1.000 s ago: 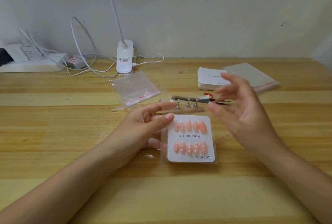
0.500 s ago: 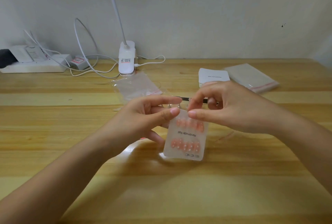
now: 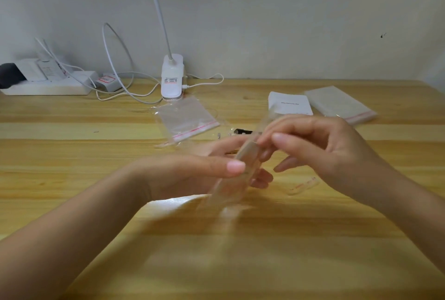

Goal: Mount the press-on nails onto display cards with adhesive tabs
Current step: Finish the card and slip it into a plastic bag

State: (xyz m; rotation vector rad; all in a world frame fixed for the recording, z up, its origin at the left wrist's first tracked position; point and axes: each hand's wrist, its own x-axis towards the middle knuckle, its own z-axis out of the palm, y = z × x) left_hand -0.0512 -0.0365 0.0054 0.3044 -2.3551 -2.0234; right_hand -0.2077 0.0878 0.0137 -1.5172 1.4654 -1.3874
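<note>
bagged nail card held edge-on between both hands

at the far left a white power strip (image 3: 45, 83) sits against the wall with white cables (image 3: 115, 59) looping to a clip lamp base (image 3: 172, 78). in front of the lamp an empty clear zip bag (image 3: 189, 119) lies on the wooden table (image 3: 72, 155). the left hand (image 3: 192, 174) holds the blurred, bagged display card (image 3: 237, 174) above the table's middle, thumb straight along its near side and fingers behind it. the card is tilted, seen nearly edge-on; its nails cannot be made out. the right hand (image 3: 320, 150) pinches the card's upper end between thumb and forefinger, the other fingers loosely curled. further right, a stack of white cards (image 3: 290, 104) and a pile of clear bags (image 3: 342, 104) lie side by side.
</note>
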